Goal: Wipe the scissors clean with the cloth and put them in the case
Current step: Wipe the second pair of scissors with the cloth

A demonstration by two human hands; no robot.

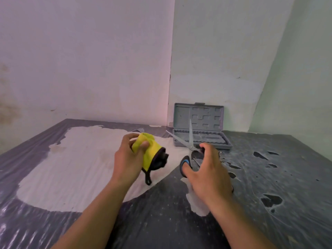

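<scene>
Yellow cloth (150,150) is bunched in the left hand (128,159); the right hand (206,169) grips the scissors (186,141), blades spread, before the open grey case (200,126) at the table's (269,177) far edge.

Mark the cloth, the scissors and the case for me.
cloth (150,147), head view, on its yellow folded face.
scissors (190,135), head view, on the upright blade.
case (183,114), head view, on the raised lid's inner wall.
</scene>
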